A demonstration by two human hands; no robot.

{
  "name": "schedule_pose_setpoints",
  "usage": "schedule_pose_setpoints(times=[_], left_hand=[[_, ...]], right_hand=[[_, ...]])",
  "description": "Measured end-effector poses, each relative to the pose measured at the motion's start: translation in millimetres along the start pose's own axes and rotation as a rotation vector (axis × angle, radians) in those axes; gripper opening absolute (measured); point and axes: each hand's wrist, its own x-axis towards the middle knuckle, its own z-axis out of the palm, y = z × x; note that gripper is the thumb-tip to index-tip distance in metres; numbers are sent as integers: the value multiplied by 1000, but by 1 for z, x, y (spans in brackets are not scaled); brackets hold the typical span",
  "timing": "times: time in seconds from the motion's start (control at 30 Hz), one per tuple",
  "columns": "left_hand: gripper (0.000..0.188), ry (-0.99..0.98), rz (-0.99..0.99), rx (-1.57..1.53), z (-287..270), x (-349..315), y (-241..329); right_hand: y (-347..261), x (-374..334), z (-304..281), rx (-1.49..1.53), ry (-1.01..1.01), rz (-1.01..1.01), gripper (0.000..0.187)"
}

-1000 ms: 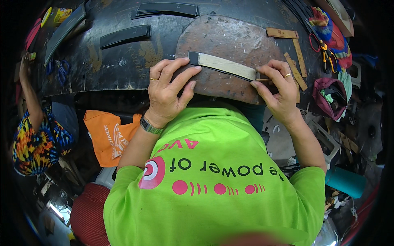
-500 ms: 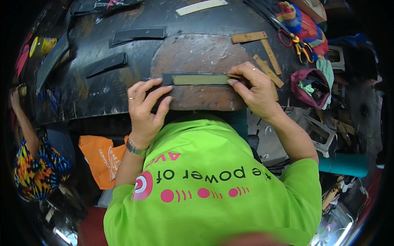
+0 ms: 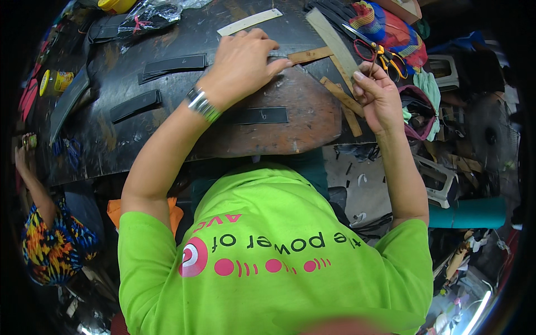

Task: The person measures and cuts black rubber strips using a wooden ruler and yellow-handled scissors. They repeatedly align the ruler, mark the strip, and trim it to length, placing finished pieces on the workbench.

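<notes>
My right hand point(image 3: 377, 95) pinches the lower end of a flat grey-green strip point(image 3: 333, 40), which slants up and away over the table. A black strip point(image 3: 268, 115) with a small pale mark lies on the worn brown board point(image 3: 307, 131) in front of me. My left hand point(image 3: 244, 60) reaches across the far left part of that board. Its thumb and forefinger are apart, with the thumb tip close to the end of a tan flat strip point(image 3: 310, 55). What lies under the palm is hidden.
Black strips point(image 3: 174, 66) lie in stacks at left. Beyond my left hand is a pale strip point(image 3: 250, 22). More tan strips point(image 3: 343, 96), orange-handled scissors point(image 3: 391, 60) and a maroon bag point(image 3: 416, 114) are at right. Another person's arm point(image 3: 36, 184) shows at far left.
The grey-green strip has come up off the black strip, raised to the right in my right hand. My left hand has moved from the board's near left to its far side. The view has shifted slightly.
</notes>
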Motion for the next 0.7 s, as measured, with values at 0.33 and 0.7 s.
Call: schedule_pose_setpoints(times=[0.33, 0.7], left_hand=[[28, -107, -140, -470, 8, 13, -3], [44, -10, -278, -321, -49, -94, -43]], right_hand=[[4, -6, -36, 90, -49, 57, 20], [20, -5, 21, 104, -93, -109, 13]])
